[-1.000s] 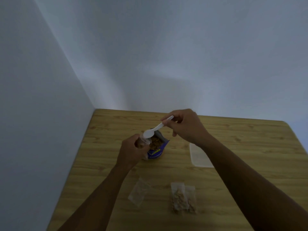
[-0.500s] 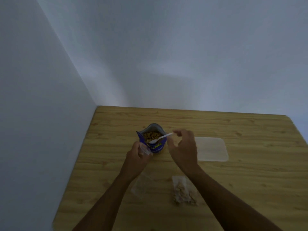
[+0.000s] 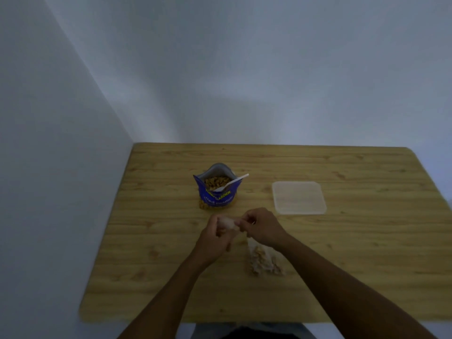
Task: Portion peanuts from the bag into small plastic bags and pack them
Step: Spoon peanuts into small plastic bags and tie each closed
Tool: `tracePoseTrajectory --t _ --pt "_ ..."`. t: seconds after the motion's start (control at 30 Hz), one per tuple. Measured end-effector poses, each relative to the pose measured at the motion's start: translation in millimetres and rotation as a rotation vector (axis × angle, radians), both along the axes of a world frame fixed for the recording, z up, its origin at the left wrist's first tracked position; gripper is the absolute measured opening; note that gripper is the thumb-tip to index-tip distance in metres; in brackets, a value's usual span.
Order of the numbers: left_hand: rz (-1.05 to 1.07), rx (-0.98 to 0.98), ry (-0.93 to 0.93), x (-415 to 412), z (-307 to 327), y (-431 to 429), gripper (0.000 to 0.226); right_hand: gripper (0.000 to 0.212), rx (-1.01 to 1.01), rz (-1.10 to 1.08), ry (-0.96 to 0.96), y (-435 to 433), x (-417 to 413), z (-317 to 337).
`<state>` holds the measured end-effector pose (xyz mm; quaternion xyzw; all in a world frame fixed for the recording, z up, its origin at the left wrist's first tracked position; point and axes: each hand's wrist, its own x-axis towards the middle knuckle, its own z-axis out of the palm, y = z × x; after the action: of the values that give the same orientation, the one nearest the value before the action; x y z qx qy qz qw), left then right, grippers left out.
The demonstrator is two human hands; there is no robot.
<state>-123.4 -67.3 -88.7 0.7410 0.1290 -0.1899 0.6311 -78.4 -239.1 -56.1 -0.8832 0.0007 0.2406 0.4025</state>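
At centre frame, your left hand (image 3: 213, 238) and right hand (image 3: 261, 228) pinch the small bag (image 3: 227, 222), apparently sealing it; next, pack it.

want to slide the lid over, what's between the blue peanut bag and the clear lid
Only bare table, as the head view shows. The white spoon standing in the peanut bag leans its handle toward the clear lid but ends well short.

Peanut bag (image 3: 216, 192): yellow "GARDEN" partly legible; rest blurred.
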Motion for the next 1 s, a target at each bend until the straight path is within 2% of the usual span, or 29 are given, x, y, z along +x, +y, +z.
tracePoseTrajectory --t 0.03,0.1,0.23,0.4,0.53,0.63,0.7,0.77,0.83,0.93,1.0 --pt "0.032 -0.023 0.003 -3 -2 -2 0.024 0.023 0.004 -0.017 0.026 -2 -3 -3" --pt "0.037 0.078 -0.069 -10 -8 -6 0.011 0.021 -0.002 -0.024 0.049 -7 -10 -11" --pt "-0.029 0.225 -0.171 -19 -27 -8 0.011 0.022 -0.131 0.012 0.055 -17 -24 -33" --pt "-0.134 0.364 -0.112 -28 -55 -12 0.014 0.024 -0.316 -0.012 0.107 -26 -32 -52" --pt "-0.178 0.42 -0.074 -33 -60 -17 0.012 0.025 -0.369 -0.026 0.072 -27 -37 -61" --pt "-0.176 0.433 -0.044 -35 -59 -12 0.016 0.021 -0.37 -0.062 0.05 -24 -40 -65" --pt "-0.089 0.453 -0.074 -35 -58 -3 0.016 0.021 -0.371 -0.074 -0.016 -20 -41 -65" --pt "0.037 0.541 -0.095 -36 -59 11 0.019 0.023 -0.37 -0.054 -0.098 -15 -43 -66" --pt "0.088 0.692 -0.056 -37 -61 25 0.031 0.024 -0.358 -0.005 -0.162 -7 -45 -66" --pt "0.026 0.892 0.017 -38 -70 39 0.05 0.024 -0.315 0.086 -0.17 6 -47 -68" --pt "0.004 0.926 0.056 -38 -74 41 0.05 0.023 -0.302 0.156 -0.155 16 -47 -70"
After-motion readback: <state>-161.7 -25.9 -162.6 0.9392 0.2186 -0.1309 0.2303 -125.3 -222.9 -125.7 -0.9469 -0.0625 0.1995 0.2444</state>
